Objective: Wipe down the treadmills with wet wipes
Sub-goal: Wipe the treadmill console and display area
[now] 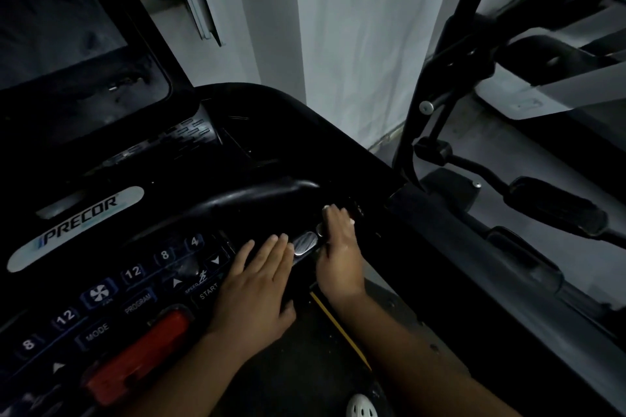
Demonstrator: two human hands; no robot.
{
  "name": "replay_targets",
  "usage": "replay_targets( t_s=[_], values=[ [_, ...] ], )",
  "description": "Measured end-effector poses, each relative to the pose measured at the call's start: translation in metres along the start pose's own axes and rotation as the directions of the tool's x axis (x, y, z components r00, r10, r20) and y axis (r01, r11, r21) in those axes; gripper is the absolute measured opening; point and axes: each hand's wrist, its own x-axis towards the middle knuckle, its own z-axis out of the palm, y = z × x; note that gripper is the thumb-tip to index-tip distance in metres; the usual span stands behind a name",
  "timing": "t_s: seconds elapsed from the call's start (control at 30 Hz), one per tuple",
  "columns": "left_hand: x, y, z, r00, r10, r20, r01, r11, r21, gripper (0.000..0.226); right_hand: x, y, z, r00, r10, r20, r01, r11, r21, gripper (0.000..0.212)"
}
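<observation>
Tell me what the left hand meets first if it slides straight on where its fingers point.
Probably the silver sensor pad, which sits just past the fingertips of the left hand, though depth is unclear in this dim view.

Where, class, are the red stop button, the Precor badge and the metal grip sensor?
red stop button [139,354]: head view, middle of red top
Precor badge [81,220]: head view, on the lettering
metal grip sensor [305,243]: head view, centre of plate

Light: dim; your treadmill console [152,196] is nearly black.
Brightest: white wall [355,44] ahead.
Edges: bent, soft.
</observation>
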Motion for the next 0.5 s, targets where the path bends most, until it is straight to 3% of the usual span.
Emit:
replay_targets(
  t_s=[0.1, 0.17, 0.3, 0.37, 0.43, 0.47, 0.5],
  values=[
    [-0.002, -0.003, -0.004, 1.000, 0.015, -0.023, -0.015, 1.000, 0.012, 0.086, -0.032, 0.000, -0.006, 0.927, -0.290, 0.238, 0.299, 0.954, -0.002, 0.072],
    [-0.008, -0.004, -0.006, 0.999, 0.008, -0.037, -0.007, 1.000, 0.031, 0.084, -0.030, 0.014, -0.015, 0.862, -0.384, 0.331, 0.412, 0.911, -0.018, 0.070],
    [-0.021, -0.006, -0.007, 1.000, -0.018, -0.022, 0.019, 0.999, 0.047, 0.089, -0.013, 0.001, 0.000, 0.948, -0.271, 0.168, 0.290, 0.951, -0.106, 0.066],
    [-0.025, -0.005, -0.009, 0.999, -0.045, -0.008, 0.046, 0.999, 0.028, 0.094, -0.031, -0.015, 0.017, 0.892, -0.380, 0.244, 0.416, 0.902, -0.115, 0.067],
    [-0.032, -0.007, -0.010, 0.998, -0.064, -0.003, 0.064, 0.998, 0.019, 0.096, -0.040, -0.008, 0.013, 0.766, -0.534, 0.357, 0.605, 0.787, -0.120, 0.076],
    [-0.035, -0.009, -0.010, 0.998, -0.063, -0.003, 0.063, 0.998, 0.023, 0.095, -0.032, 0.003, 0.005, 0.736, -0.554, 0.389, 0.643, 0.752, -0.146, 0.085],
    [-0.039, -0.011, -0.010, 0.998, -0.060, -0.003, 0.060, 0.998, 0.025, 0.095, -0.021, 0.016, -0.003, 0.757, -0.532, 0.380, 0.627, 0.754, -0.195, 0.093]
  ],
)
